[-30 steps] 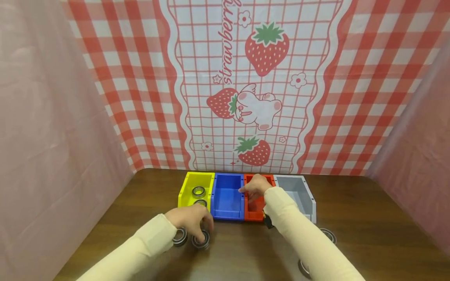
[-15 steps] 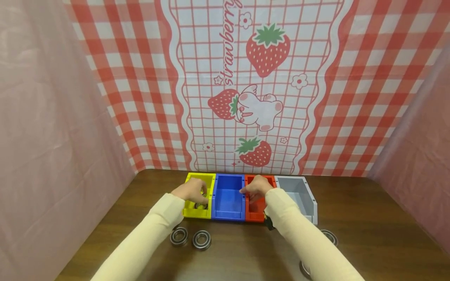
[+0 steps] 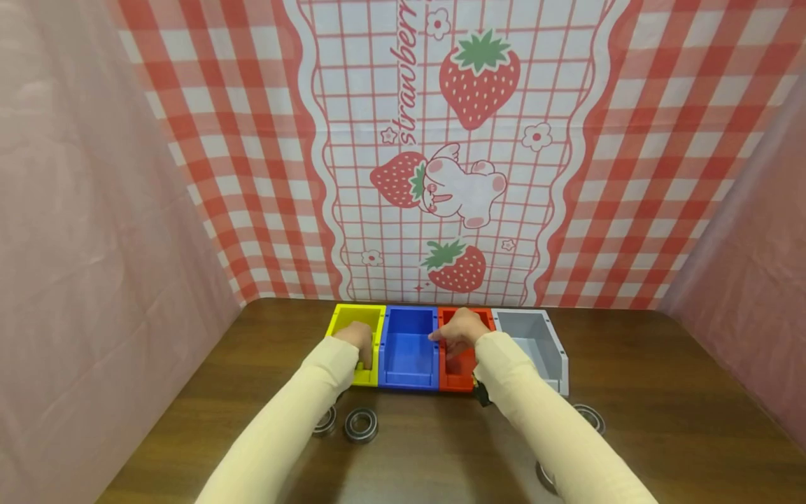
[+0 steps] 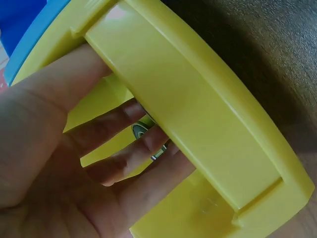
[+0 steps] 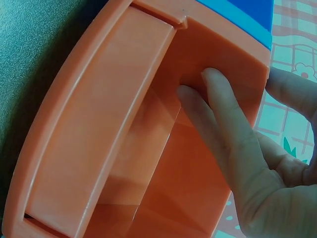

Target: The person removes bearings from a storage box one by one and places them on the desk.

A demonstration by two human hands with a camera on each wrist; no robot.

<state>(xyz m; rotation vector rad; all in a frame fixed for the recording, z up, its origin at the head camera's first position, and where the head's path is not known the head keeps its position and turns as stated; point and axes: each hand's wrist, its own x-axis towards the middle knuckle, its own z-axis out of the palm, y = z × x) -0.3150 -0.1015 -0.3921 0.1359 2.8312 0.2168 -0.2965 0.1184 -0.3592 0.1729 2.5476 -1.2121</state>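
Observation:
My left hand point(image 3: 359, 339) reaches into the yellow bin point(image 3: 365, 379), its fingertips hidden behind the bin's front lip. Between those fingers in the left wrist view, part of a metal ball bearing point(image 4: 139, 130) shows, with another bit of metal rim below it. Whether the fingers pinch a bearing is hidden. My right hand point(image 3: 463, 329) holds the side wall of the red bin point(image 5: 94, 124) where it meets the blue bin point(image 3: 409, 350). Its fingers point(image 5: 225, 106) lie inside against that wall, with the thumb over the rim.
A grey bin point(image 3: 535, 350) closes the row on the right. Nearer me on the brown table lie a bearing point(image 3: 361, 439) and a second bearing point(image 3: 331, 428) partly behind the left sleeve. Two more, a bearing point(image 3: 599, 420) and another bearing point(image 3: 543, 483), lie by the right sleeve.
My left hand has moved from above the bearings on the table up into the yellow bin, then deeper inside. Both table bearings stayed behind. My right hand has kept its place.

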